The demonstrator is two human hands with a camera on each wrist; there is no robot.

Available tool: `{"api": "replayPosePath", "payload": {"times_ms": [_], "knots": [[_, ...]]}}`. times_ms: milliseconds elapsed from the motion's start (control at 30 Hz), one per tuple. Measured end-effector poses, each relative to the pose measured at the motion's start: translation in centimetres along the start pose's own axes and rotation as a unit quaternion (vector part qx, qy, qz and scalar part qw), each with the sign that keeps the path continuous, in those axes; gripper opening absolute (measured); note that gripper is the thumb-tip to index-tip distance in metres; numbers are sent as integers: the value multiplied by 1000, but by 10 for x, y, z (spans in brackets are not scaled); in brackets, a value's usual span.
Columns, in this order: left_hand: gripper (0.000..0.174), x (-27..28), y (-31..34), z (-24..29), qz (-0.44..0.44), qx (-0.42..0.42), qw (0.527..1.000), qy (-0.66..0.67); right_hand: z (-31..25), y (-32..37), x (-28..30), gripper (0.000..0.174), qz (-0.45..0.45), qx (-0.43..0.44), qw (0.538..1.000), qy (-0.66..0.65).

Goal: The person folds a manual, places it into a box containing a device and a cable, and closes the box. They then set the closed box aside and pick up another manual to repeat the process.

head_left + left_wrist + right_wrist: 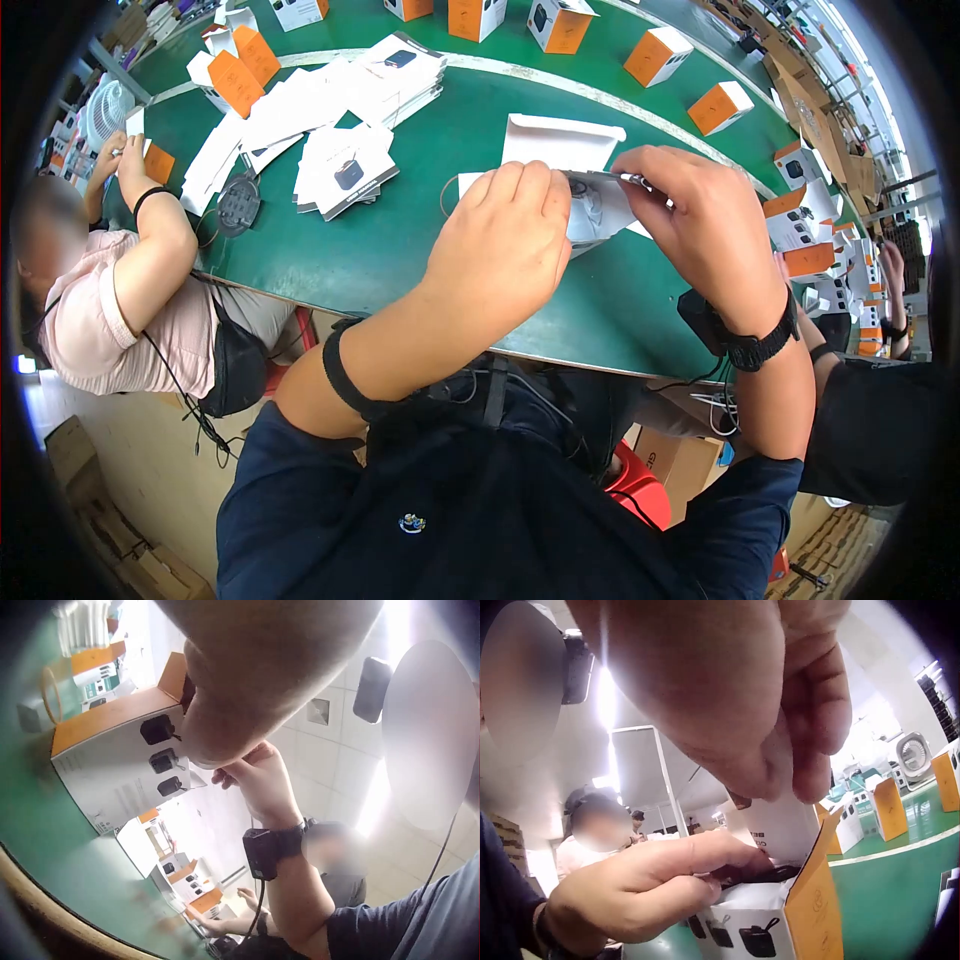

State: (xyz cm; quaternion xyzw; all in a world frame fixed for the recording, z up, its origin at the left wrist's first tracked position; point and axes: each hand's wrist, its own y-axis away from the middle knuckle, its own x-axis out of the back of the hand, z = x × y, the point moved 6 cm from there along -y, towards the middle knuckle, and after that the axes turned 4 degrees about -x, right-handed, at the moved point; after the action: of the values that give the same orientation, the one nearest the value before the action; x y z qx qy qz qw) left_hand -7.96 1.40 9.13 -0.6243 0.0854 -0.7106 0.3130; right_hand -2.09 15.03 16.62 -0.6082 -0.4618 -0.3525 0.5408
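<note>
Head view: leaflets lay left; open carton held black item; my left hand, right hand at carton, grips unclear.

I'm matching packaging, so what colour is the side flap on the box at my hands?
The side flap is orange, clearest in the right wrist view.

Grn tbl, clg lts

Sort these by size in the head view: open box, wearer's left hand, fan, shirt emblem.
1. Open box and left hand: unsure, since the box is partly covered
2. Fan
3. Shirt emblem
</note>
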Motion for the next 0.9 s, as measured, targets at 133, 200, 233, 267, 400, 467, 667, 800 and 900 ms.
{"api": "replayPosePath", "payload": {"times_ms": [133, 200, 233, 267, 400, 467, 667, 800, 900], "knots": [[40, 1, 1, 2, -1, 0, 1000, -28, -3, -5, 0, 13, 1, 3, 1000, 11], [39, 1, 2, 1, 5, 14, 1000, -15, -4, -5, 0, 13, 3, -3, 1000, 22], [39, 1, 3, 1, 4, 14, 1000, -16, -6, -4, -1, 13, 4, -2, 1000, 21], [39, 1, 3, 1, 11, 14, 1000, -5, -7, -3, -3, 12, 6, -8, 1000, 26], [41, -2, 4, -7, 12, 21, 999, 32, -13, 4, -12, 9, 15, -12, 999, 43], [40, -3, 2, -9, 8, 36, 999, 32, -14, 4, -10, 9, 25, -18, 999, 31], [32, -4, 4, -9, 22, 19, 999, 15, -12, 1, -9, 8, 21, -23, 999, 30], [33, -2, 6, -7, 34, 21, 999, 10, -14, 3, -20, 6, 17, -10, 999, 33], [34, -2, 7, -8, 26, 24, 999, 12, -15, 2, -18, 7, 24, -17, 999, 31]]}}
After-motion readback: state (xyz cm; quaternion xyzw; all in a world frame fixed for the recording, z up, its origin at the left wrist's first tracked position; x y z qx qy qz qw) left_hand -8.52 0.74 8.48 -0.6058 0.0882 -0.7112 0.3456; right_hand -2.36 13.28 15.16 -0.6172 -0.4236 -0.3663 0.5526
